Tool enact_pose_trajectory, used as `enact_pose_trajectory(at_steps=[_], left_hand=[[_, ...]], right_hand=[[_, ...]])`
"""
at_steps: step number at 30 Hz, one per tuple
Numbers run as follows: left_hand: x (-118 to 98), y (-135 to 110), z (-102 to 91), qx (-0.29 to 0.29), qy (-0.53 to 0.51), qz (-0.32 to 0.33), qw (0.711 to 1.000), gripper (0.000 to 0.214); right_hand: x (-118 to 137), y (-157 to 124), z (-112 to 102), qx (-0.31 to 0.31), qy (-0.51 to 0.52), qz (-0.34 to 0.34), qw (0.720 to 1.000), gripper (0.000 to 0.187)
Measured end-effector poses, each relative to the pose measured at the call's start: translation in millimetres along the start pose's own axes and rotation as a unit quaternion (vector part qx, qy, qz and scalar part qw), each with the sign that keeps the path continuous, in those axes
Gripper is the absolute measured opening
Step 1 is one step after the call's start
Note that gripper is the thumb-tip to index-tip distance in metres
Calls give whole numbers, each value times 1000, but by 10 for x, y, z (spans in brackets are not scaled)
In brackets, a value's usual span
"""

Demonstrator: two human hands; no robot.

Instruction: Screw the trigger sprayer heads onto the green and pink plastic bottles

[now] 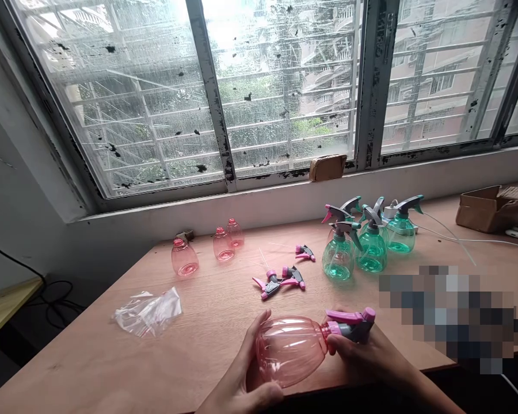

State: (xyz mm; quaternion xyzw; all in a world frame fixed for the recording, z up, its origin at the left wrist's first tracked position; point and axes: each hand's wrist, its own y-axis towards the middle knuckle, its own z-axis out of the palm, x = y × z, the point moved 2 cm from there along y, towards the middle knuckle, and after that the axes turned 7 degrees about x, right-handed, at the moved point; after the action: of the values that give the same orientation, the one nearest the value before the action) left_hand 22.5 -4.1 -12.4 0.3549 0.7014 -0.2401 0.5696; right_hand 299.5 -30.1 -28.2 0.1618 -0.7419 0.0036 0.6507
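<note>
A see-through pink spray bottle (pixel 290 349) lies sideways between my hands above the table's front edge. My left hand (pixel 250 368) is wrapped round its rounded base. At the other end my right hand (pixel 362 345) closes on the pink and grey spray head (pixel 349 325), by the bottle's neck. The spray head sits on the neck; how tightly, I cannot tell. Beyond my hands lie several loose pink and grey spray heads (pixel 271 283), some with thin clear tubes. Three open pink bottles (pixel 185 259) stand farther back on the left.
Several green spray bottles (pixel 338 259) with heads fitted stand at the back right. A clear plastic bag (pixel 149 310) lies on the wooden table (pixel 112 362) at left. A cardboard box (pixel 492 210) and white cable are far right. A blurred patch (pixel 457 310) hides something.
</note>
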Motion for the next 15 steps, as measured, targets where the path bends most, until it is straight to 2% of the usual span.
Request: enact_pose_trajectory(at_steps=[3, 5, 11, 15], left_hand=[[-33, 2, -21, -22, -8, -23, 999, 67], [-1, 11, -37, -33, -1, -32, 999, 64], [140, 23, -30, -4, 37, -4, 999, 100], [60, 11, -18, 5, 27, -9, 1000, 104]], right_hand=[[-13, -1, 0, -2, 3, 5, 1000, 30], [-24, -1, 0, -2, 7, 7, 1000, 31], [-49, -1, 3, -7, 13, 22, 1000, 38], [-47, -1, 11, -5, 14, 14, 1000, 40]])
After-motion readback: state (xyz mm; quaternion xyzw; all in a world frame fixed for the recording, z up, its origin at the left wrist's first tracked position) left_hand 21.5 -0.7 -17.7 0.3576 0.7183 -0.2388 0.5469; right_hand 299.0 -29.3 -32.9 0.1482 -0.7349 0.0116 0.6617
